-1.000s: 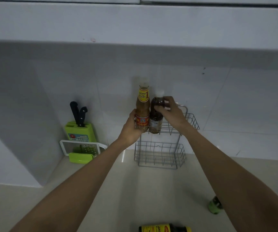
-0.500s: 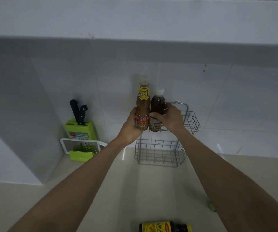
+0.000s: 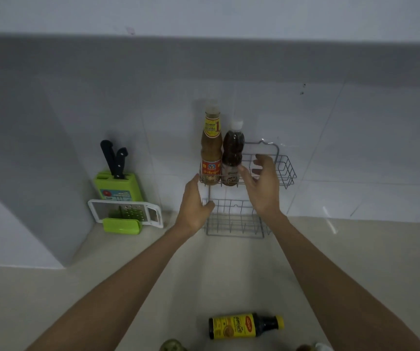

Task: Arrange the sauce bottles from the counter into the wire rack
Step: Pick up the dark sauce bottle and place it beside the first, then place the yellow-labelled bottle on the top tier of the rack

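A two-tier wire rack [image 3: 286,171] hangs on the tiled wall. In its upper tier, at the left end, stand a tall brown sauce bottle with a yellow and red label [image 3: 211,148] and, beside it, a shorter dark bottle with a white cap [image 3: 232,153]. My left hand [image 3: 195,206] is open just below and left of the tall bottle, apart from it. My right hand [image 3: 263,184] is open with spread fingers, just right of the dark bottle and holding nothing. A dark bottle with a yellow label [image 3: 245,325] lies on its side on the counter near me.
A green knife block with two black-handled knives [image 3: 117,183] and a white and green grater [image 3: 125,214] sit at the back left. A grey wall block juts out at the left. A green round top [image 3: 172,345] and another object [image 3: 315,347] peek in at the bottom edge.
Both hands have let go of the two bottles in the upper tier and drawn back a little, fingers now apart. The view has tilted down, showing more of the counter.
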Demonstrator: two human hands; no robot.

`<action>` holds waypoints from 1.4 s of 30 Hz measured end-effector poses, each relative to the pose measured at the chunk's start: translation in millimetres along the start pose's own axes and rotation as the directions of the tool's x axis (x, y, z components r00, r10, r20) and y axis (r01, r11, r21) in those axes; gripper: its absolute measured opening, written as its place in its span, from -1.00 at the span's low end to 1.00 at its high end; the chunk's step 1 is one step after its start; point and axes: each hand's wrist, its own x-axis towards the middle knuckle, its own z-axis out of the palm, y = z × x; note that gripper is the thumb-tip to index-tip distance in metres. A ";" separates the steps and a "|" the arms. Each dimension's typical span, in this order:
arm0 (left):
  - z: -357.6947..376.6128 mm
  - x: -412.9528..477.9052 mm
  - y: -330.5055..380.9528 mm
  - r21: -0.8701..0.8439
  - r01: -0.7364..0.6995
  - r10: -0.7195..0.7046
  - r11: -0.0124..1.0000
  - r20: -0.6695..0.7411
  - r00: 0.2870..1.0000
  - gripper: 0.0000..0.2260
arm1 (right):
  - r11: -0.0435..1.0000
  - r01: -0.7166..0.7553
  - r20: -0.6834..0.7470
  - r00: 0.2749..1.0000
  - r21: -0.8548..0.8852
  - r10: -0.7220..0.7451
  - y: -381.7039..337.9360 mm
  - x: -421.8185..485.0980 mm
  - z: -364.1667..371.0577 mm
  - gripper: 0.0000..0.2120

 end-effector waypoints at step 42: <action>49.7 -84.5 -86.9 0.310 0.158 -0.266 0.938 0.345 0.900 -0.70 | 0.851 -0.497 0.312 0.792 -0.169 0.525 106.3 -141.7 -24.8 -0.54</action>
